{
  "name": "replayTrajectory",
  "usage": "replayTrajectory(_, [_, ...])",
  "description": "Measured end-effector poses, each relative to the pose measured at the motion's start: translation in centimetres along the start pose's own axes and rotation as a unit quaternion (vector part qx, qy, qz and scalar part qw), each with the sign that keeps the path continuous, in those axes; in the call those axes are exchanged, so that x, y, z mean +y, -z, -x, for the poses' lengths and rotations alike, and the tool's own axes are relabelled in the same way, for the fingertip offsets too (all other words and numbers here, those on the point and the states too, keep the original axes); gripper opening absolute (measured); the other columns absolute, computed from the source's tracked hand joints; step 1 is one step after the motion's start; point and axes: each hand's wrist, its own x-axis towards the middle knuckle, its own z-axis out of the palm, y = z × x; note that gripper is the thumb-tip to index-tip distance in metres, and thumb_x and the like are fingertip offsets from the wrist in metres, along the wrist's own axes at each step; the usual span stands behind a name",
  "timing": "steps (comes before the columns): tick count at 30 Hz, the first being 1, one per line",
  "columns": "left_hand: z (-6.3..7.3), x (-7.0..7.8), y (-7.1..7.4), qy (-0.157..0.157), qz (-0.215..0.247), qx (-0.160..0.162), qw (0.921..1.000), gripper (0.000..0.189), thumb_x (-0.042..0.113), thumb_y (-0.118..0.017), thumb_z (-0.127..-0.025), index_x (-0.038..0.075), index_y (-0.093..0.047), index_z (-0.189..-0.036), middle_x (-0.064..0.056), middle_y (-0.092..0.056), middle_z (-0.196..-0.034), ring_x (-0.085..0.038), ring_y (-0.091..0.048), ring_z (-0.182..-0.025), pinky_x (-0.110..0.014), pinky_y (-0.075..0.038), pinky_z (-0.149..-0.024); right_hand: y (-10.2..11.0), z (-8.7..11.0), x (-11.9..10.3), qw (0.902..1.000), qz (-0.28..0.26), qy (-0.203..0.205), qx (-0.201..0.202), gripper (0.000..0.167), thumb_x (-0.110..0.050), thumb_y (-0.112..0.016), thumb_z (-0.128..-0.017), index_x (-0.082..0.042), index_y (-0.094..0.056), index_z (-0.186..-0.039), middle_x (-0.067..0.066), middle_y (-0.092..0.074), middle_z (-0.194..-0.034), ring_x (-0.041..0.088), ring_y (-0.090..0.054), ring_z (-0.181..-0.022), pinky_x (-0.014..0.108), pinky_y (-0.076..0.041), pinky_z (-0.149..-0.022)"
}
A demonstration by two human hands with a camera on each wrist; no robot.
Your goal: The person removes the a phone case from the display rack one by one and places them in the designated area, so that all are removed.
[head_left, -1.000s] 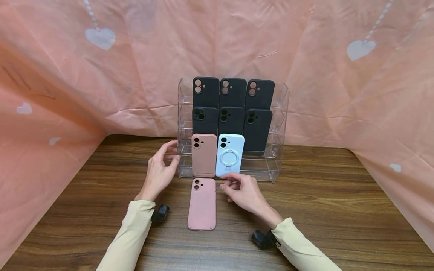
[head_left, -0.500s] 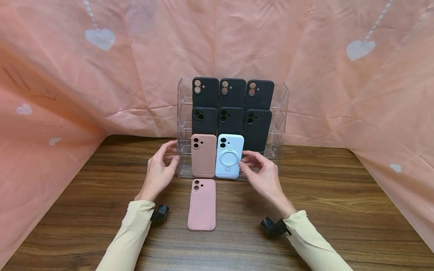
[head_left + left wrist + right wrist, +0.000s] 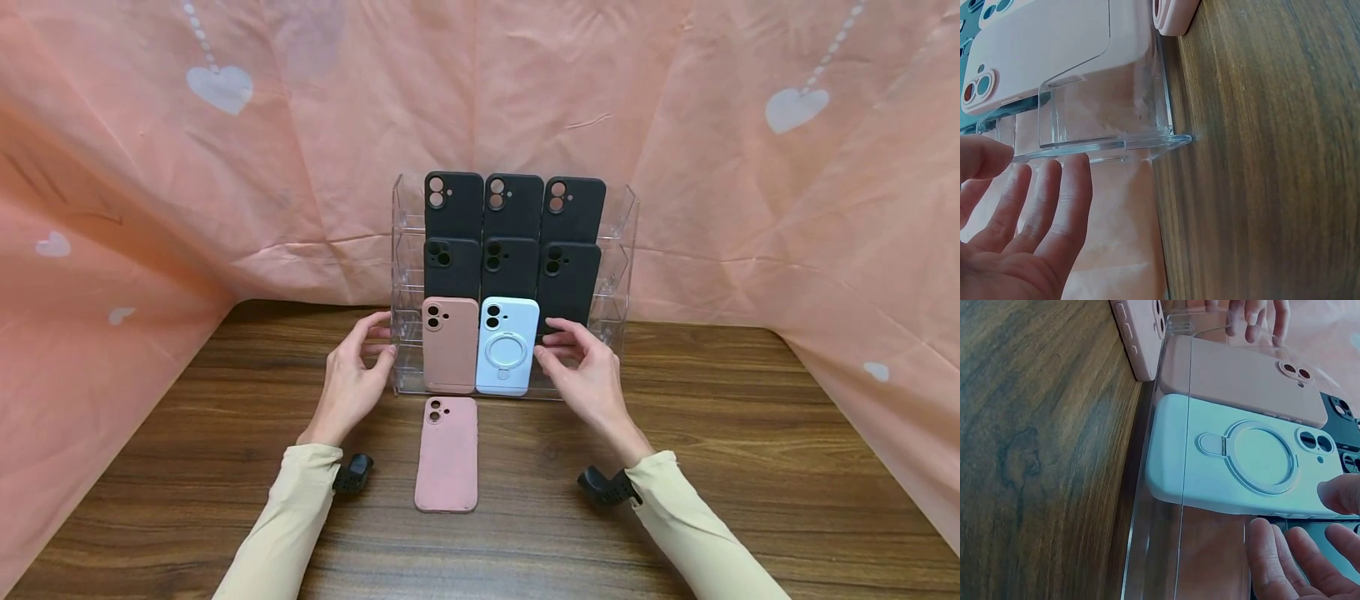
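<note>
In the head view, a clear acrylic stepped stand (image 3: 396, 250) holds phone cases. Its front row has a dusty-pink case (image 3: 450, 350) and, beside it, a pale blue case (image 3: 507, 312) with a ring on its back. My left hand (image 3: 354, 379) rests at the stand's left side panel, its fingertips touching the clear wall in the left wrist view. Just right of the pale blue case, my right hand (image 3: 591, 379) has its thumb near the edge and its fingers extended (image 3: 1300, 559). A pink case (image 3: 447, 458) lies flat on the table in front of the stand.
Several black cases (image 3: 570, 283) fill the two rows behind. The wooden table (image 3: 720, 467) reaches to a pink cloth backdrop (image 3: 337, 150) with white hearts. Each wrist wears a black camera (image 3: 603, 487).
My right hand has moved from the pale blue case's bottom edge to its right side, then slightly up. My left hand stays at the stand's left side.
</note>
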Motion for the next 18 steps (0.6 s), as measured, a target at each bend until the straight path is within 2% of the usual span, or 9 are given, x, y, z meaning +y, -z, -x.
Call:
replayTrajectory(9, [0.1, -0.1, -0.1, -0.004, 0.001, 0.000, 1.0000, 0.046, 0.003, -0.063, -0.095, 0.018, -0.059, -0.139, -0.015, -0.071, -0.120, -0.033, -0.075, -0.104, -0.053, -0.057, -0.089, -0.5, -0.4, 0.2, 0.9998, 0.006, -0.018, -0.002, 0.043, -0.014, -0.075, -0.092, -0.015, -0.065, -0.134, 0.013, -0.073, -0.112, 0.027, -0.076, -0.101, 0.017, -0.058, -0.072])
replayTrajectory(18, [0.0, 0.0, -0.1, -0.007, 0.004, 0.002, 1.0000, 0.046, 0.003, -0.063, -0.095, 0.018, -0.060, -0.138, -0.016, -0.071, -0.120, -0.033, -0.075, -0.103, -0.054, -0.057, -0.090, -1.2, -0.7, 0.2, 0.9994, -0.015, -0.026, 0.015, 0.044, -0.010, -0.077, -0.090, -0.013, -0.065, -0.132, 0.014, -0.074, -0.106, 0.027, -0.077, -0.095, 0.016, -0.058, -0.069])
